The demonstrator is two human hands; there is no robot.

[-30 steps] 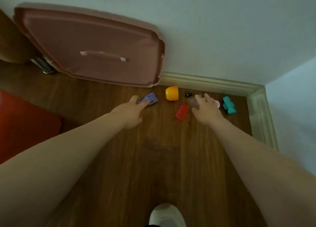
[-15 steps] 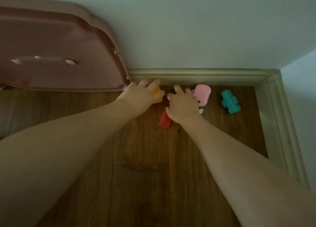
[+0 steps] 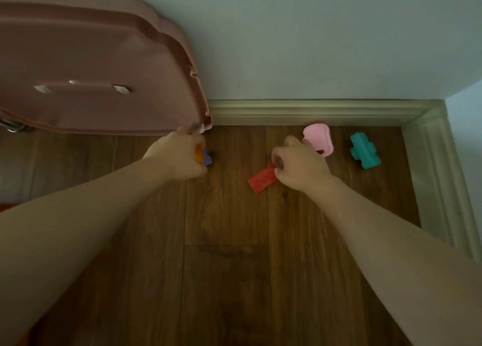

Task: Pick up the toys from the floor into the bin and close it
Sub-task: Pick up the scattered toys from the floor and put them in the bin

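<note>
My left hand [image 3: 180, 157] is curled round an orange toy [image 3: 198, 154] and a purple block [image 3: 207, 158], both half hidden by the fingers. My right hand [image 3: 300, 165] is closed over a small dark toy [image 3: 279, 163], and its fingers also touch the end of a flat red block [image 3: 262, 180] that lies on the wooden floor. A pink toy [image 3: 319, 137] sits just beyond my right hand. Further right, a teal toy car [image 3: 363, 154] stands on the floor. The pink bin lid [image 3: 99, 64] leans against the wall at the upper left. The bin itself is out of view.
A cream baseboard [image 3: 307, 111] runs along the back wall and turns down the right side at the corner [image 3: 433, 147]. A metal fitting [image 3: 11, 127] shows at the left edge under the lid. Wooden floor [image 3: 234, 267] stretches toward me.
Both hands have closed. The left hand drew back left with the orange and purple toys. The right hand came off the wall side and now grips a small dark toy by the red block.
</note>
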